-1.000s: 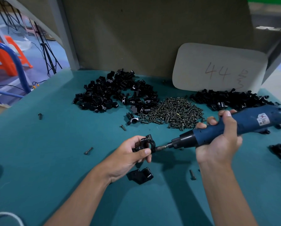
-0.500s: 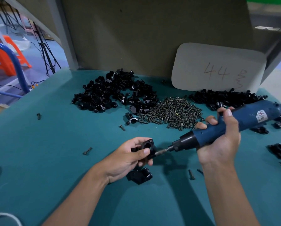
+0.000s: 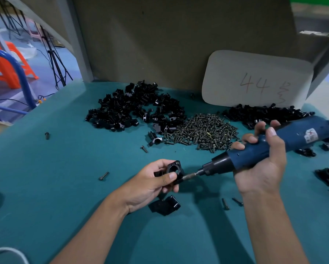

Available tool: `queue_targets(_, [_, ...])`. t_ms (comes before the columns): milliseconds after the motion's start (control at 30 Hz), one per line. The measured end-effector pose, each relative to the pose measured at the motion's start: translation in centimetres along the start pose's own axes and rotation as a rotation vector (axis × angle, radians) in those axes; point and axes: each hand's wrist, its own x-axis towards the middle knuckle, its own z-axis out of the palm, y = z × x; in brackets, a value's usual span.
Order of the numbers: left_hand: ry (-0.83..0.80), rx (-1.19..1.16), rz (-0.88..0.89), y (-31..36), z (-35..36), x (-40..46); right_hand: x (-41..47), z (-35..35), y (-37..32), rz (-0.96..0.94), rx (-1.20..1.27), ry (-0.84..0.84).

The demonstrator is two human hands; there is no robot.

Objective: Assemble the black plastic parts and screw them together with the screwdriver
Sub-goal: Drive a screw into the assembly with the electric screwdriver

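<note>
Driving screwdriver [image 3: 259,148] into clamp [image 3: 172,169] (hand-held)

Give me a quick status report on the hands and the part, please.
Left hand grips black clamp. Right hand holds screwdriver, bit at the clamp's side. Nothing in the way.

Screwdriver [image 3: 270,147] rear cut off; bit tip hidden in clamp [image 3: 172,169].
</note>
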Motion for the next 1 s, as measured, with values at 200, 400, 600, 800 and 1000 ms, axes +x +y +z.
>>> queue_targets(200, [-0.032, 0.062, 0.0, -0.3, 0.5, 0.0, 0.7, -0.9, -0.8, 0.038, 0.074, 0.013])
queue_targets(400, [0.159, 0.215, 0.088, 0.2, -0.1, 0.0, 1.8, -2.3, -2.2, -0.008, 0.182, 0.005])
queue_targets(600, [0.179, 0.351, 0.107, -0.1, 0.5, -0.1, 1.4, -2.1, -0.1, 0.077, 0.248, 0.152])
queue_targets(800, [0.275, 0.406, 0.138, -0.7, 0.5, 0.3, 1.2, -1.8, 1.1, 0.122, 0.227, 0.17])
queue_targets(1000, [0.263, 0.524, 0.139, -0.8, 0.3, 0.2, 1.3, -2.2, 1.1, 0.112, 0.247, 0.239])
